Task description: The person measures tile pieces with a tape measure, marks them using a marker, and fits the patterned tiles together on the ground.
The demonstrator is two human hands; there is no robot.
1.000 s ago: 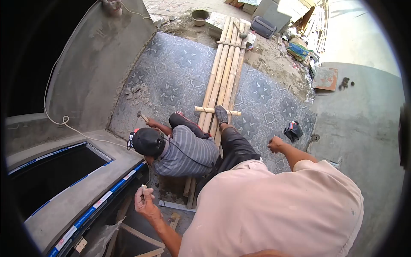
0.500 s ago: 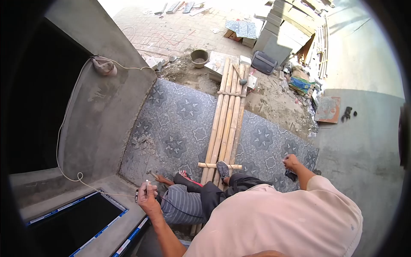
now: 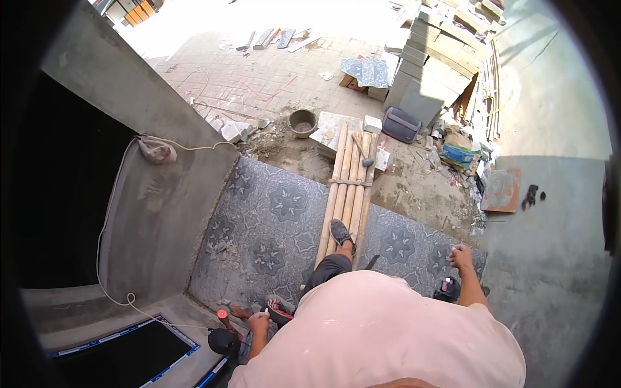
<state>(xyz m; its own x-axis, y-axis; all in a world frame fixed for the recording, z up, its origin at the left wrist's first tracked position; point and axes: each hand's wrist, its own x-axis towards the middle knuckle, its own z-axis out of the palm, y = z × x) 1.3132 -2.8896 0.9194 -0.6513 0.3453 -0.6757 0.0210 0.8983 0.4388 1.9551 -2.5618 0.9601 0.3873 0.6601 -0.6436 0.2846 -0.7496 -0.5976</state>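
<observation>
My left hand [image 3: 259, 321] is closed on a small white piece [image 3: 266, 311], low and left of my body. Beside it crouches a co-worker in a dark cap [image 3: 223, 341], largely hidden by my arm and shirt. My right hand [image 3: 460, 257] is held out at the right with its fingers curled; I cannot make out anything in it. Near it, a black bag-like thing [image 3: 447, 289] lies on the patterned tiles [image 3: 284, 202]. My shoe [image 3: 341, 234] rests on a bamboo ramp [image 3: 349, 169] lying across the tiles.
A hammer [image 3: 367, 161] lies at the ramp's far end, near a round bucket [image 3: 302, 123] and a grey case [image 3: 401, 124]. Rubble and sacks [image 3: 460, 154] lie at the right. A cord [image 3: 103, 240] hangs along the left wall [image 3: 152, 213].
The view has tilted up and forward, showing more paving. My left hand has come down closer to my body, and my right arm reaches farther out. The co-worker is now more hidden.
</observation>
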